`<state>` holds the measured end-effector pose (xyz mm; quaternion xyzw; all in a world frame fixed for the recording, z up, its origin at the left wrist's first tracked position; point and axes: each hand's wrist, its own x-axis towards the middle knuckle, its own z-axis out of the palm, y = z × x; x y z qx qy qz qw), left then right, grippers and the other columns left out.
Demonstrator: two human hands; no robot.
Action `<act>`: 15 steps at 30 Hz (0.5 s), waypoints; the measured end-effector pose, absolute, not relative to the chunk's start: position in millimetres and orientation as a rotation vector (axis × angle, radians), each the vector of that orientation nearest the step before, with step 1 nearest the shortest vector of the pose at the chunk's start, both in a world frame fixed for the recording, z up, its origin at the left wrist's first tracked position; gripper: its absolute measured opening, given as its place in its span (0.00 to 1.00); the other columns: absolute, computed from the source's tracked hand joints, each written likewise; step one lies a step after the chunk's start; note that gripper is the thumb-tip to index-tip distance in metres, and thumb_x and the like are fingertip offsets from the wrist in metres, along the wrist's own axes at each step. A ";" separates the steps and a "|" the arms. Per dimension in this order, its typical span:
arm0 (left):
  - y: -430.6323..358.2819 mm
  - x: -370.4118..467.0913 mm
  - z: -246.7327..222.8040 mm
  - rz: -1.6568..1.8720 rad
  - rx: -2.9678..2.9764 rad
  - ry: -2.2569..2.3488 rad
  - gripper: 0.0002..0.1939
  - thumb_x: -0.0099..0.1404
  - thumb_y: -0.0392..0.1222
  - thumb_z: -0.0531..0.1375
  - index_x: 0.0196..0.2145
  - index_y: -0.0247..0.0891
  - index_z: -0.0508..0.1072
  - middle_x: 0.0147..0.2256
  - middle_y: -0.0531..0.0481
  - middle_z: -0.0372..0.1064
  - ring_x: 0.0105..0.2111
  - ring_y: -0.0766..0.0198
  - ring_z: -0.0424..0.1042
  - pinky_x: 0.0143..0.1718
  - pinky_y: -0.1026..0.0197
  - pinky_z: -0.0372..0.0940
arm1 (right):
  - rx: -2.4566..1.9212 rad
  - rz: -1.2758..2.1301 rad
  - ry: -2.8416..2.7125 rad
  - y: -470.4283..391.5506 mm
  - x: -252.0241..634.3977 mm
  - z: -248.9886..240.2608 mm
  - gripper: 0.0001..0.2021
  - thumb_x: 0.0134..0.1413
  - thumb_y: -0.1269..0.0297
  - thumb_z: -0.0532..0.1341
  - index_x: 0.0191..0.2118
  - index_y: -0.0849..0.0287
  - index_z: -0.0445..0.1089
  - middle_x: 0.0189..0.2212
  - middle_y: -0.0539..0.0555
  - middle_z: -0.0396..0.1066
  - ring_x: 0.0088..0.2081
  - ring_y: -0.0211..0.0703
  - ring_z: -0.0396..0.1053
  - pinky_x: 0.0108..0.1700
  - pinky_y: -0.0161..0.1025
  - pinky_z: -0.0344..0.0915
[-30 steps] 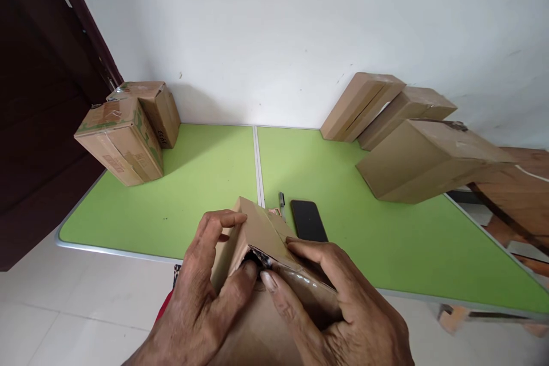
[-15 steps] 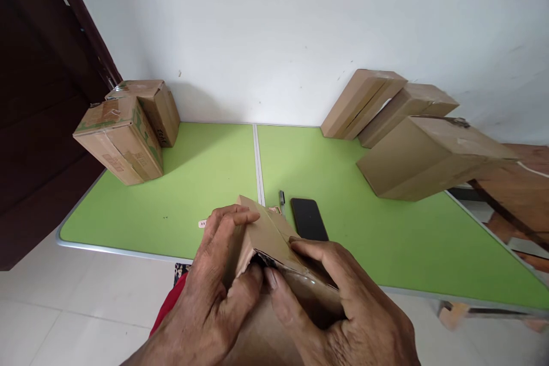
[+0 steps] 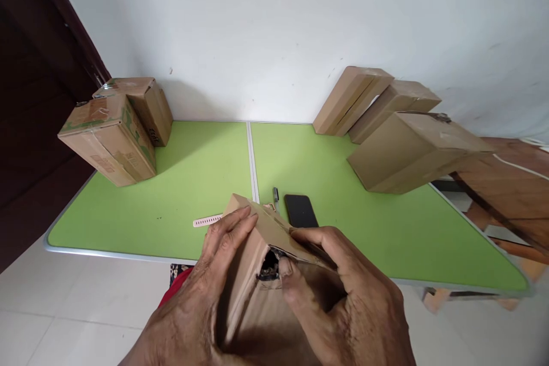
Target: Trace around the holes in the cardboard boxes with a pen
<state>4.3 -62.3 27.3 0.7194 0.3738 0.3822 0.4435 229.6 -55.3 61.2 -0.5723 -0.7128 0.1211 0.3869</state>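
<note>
Green table [image 3: 398, 229], white wall [image 3: 249, 28] behind

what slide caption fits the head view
Left hand lies along a cardboard box, right hand grips it beside its torn corner; smartphone and pen sit on the green table.

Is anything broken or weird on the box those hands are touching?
Yes. The cardboard box has a ragged, dark hole at one corner, beside the thumb of the right hand. It looks odd because its rim is rough and blackish, while the cardboard around it is plain brown.
</note>
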 end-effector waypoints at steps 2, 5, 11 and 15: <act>-60.3 -1.1 25.8 0.915 1.831 0.901 0.69 0.60 0.64 0.79 0.85 0.60 0.44 0.84 0.40 0.42 0.83 0.24 0.40 0.78 0.19 0.49 | -1.467 0.323 -1.793 -53.7 228.9 60.4 0.06 0.69 0.56 0.64 0.46 0.50 0.75 0.38 0.51 0.83 0.36 0.49 0.82 0.35 0.41 0.76; -58.4 -7.1 24.6 0.857 1.900 0.876 0.73 0.56 0.57 0.82 0.85 0.58 0.42 0.84 0.38 0.43 0.83 0.24 0.45 0.77 0.20 0.54 | -1.488 0.296 -1.726 -49.4 228.7 57.8 0.09 0.70 0.53 0.62 0.43 0.50 0.76 0.36 0.51 0.82 0.33 0.48 0.80 0.32 0.41 0.72; -59.8 -15.5 13.4 0.679 2.024 0.977 0.88 0.46 0.62 0.85 0.85 0.58 0.29 0.84 0.33 0.38 0.79 0.18 0.54 0.71 0.20 0.65 | -1.468 0.334 -1.708 -38.2 233.5 56.5 0.10 0.72 0.55 0.63 0.39 0.53 0.76 0.33 0.49 0.79 0.31 0.43 0.77 0.31 0.38 0.68; -60.7 -19.7 3.0 0.707 2.129 0.988 0.88 0.49 0.68 0.84 0.85 0.59 0.26 0.85 0.37 0.34 0.82 0.21 0.46 0.74 0.21 0.62 | -1.272 0.392 -1.784 -31.1 230.3 62.1 0.08 0.70 0.58 0.65 0.40 0.55 0.77 0.32 0.49 0.77 0.30 0.41 0.75 0.32 0.37 0.69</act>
